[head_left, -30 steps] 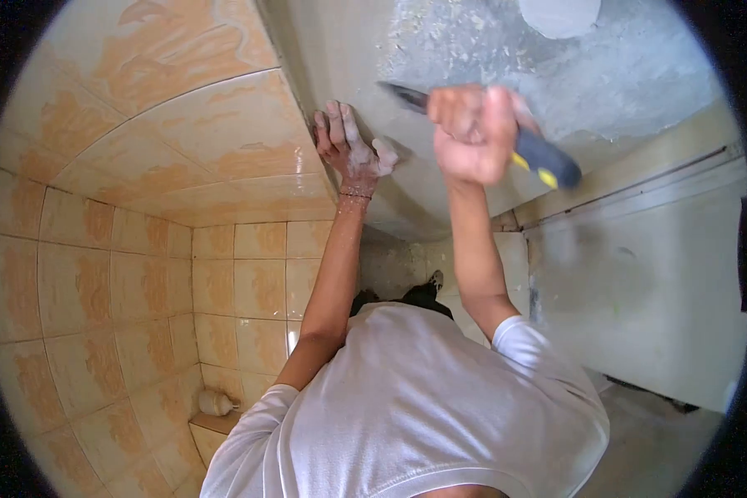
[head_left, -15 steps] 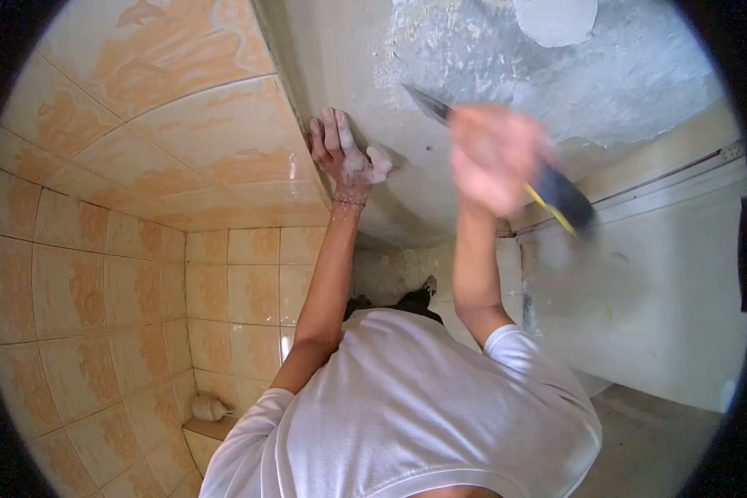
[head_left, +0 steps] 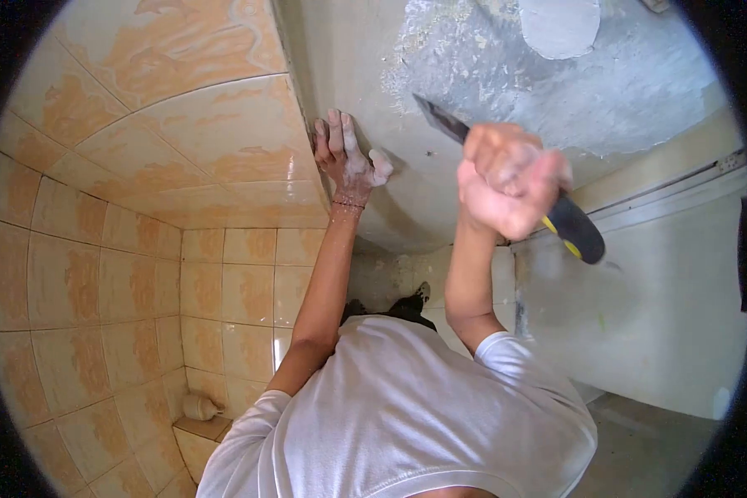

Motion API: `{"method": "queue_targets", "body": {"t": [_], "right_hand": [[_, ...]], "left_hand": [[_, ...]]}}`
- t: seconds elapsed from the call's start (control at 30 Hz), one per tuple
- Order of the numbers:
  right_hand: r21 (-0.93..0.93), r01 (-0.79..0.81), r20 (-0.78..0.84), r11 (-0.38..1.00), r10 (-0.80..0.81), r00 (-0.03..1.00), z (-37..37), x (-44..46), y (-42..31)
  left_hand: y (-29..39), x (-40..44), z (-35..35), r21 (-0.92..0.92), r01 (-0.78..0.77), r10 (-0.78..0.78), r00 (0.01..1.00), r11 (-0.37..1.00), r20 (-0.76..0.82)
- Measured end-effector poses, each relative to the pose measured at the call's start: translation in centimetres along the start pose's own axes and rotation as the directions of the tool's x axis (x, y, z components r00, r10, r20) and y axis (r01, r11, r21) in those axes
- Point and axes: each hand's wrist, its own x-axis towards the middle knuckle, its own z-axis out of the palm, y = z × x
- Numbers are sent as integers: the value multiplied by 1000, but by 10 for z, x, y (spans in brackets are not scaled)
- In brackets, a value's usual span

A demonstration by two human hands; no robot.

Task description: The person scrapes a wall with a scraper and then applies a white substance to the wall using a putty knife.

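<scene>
The handheld tool [head_left: 446, 120] has shifted rightward along the grey wall [head_left: 440, 195] over the last second: its tip stood on the plainer, smoother strip to the left of the rough patch [head_left: 506, 87], and it now stands by that patch's lower left edge. The butt of the black and yellow handle [head_left: 581, 234] has swung lower too, so the tool slants more steeply, its dark blade pointing up and to the left. The right hand [head_left: 508, 178] has its fingers clamped around the handle, and its outline is crisper now than half a second ago, which suggests the motion has slowed. For the work in hand, this appears to bring the blade back to the border between the flaky, pale surface and the smoother one, though from this overhead angle I cannot tell whether the tip touches the wall or stands just off it. The left hand [head_left: 349, 159] has kept its place: palm toward the wall, fingers slightly apart and thumb spread, white dust on the skin, just beside the edge of the tiled ledge [head_left: 241, 137]. It holds nothing and looks to be bracing. Above the tool, a smooth white spot [head_left: 560, 26] lies within the rough patch, while a pale container [head_left: 199, 407] rests on a small shelf [head_left: 201, 427] far down to the left, well apart from both hands.
</scene>
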Motion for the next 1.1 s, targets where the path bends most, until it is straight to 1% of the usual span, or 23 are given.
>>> {"method": "queue_targets", "body": {"t": [0.07, 0.13, 0.2, 0.23, 0.27, 0.3, 0.33, 0.37, 0.4, 0.47, 0.5, 0.53, 0.63, 0.67, 0.73, 0.8, 0.83, 0.87, 0.9, 1.0, 1.03, 1.07, 1.1], "right_hand": [[-342, -48, -204, 938, -25, 979, 4, -1, 14], [-310, -68, -191, 948, 8, 982, -5, 2, 6], [123, -42, -101, 992, 54, 993, -10, 5, -10], [109, -9, -21, 994, 12, 1000, -14, 5, -18], [109, -11, -16, 994, 13, 1000, -11, 3, -10], [-122, -88, -168, 989, 66, 984, -4, -2, 6], [-334, -195, -329, 922, 79, 941, -2, -4, 16], [-143, -200, -226, 969, 165, 960, -6, 1, 21], [-144, -196, -224, 970, 161, 961, -7, 0, 17], [85, -61, -69, 995, 67, 995, -14, 1, 6], [186, -12, 90, 982, -5, 996, -18, 6, 0], [192, -16, 99, 981, -3, 995, -17, 8, 4], [-56, -98, -158, 994, 88, 984, -11, 0, 13], [-53, -100, -160, 994, 90, 983, -15, -1, 10], [73, -69, -31, 995, 71, 997, -26, -1, 1], [127, -65, -14, 990, 67, 998, -13, 3, -3], [-140, -44, -174, 989, 19, 985, -3, -1, 8], [-399, -65, -315, 915, -70, 946, 0, -6, 14], [-80, -299, -226, 951, 275, 935, -7, -5, 21], [-101, -274, -240, 956, 244, 940, -1, -15, 20], [-30, -221, -112, 975, 216, 970, -7, -14, 6], [-22, -227, -104, 974, 223, 969, -11, -7, 3], [-45, -125, 27, 991, 126, 992, -13, -1, 0]], "left_hand": [[1, -4, -2, -1, 7, -7, 1000, 1000, 15], [0, -2, -1, -24, 0, 0, 1000, 1000, 10], [1, -3, -3, -15, -1, 1, 1000, 1000, 15], [1, -1, -1, 2, 1, -1, 1000, 1000, 11], [0, 0, 0, 2, 4, -4, 1000, 1000, 7], [0, 0, 1, -15, 5, -5, 1000, 1000, -2], [0, -1, -1, -34, 3, -3, 1000, 999, -7], [1, -4, -2, -40, 0, 0, 1000, 999, -2], [1, -4, -2, -32, -3, 3, 1000, 999, 0], [0, -2, 0, -19, -4, 4, 1000, 1000, -11], [0, -2, 0, -17, -2, 2, 1000, 1000, -3], [0, -2, 0, -12, 2, -1, 1000, 1000, 6], [2, -1, -3, -37, 8, -8, 1000, 999, 13], [1, -2, -1, -34, 7, -7, 1000, 999, 16], [0, -4, 3, -21, 29, -30, 999, 999, -40], [-1, -1, 6, -27, 18, -19, 998, 999, -55], [-1, -3, 4, -29, 11, -13, 998, 1000, -57], [0, -3, 2, -30, 12, -13, 999, 999, -49], [1, -4, -1, -21, 12, -12, 1000, 1000, -9], [2, -4, -2, -5, -12, 12, 1000, 1000, 16], [0, -2, 1, 17, -23, 23, 1000, 1000, 2], [0, 0, 1, 27, -16, 17, 1000, 1000, -2], [1, -1, 0, 31, -14, 14, 1000, 999, 11]]}}
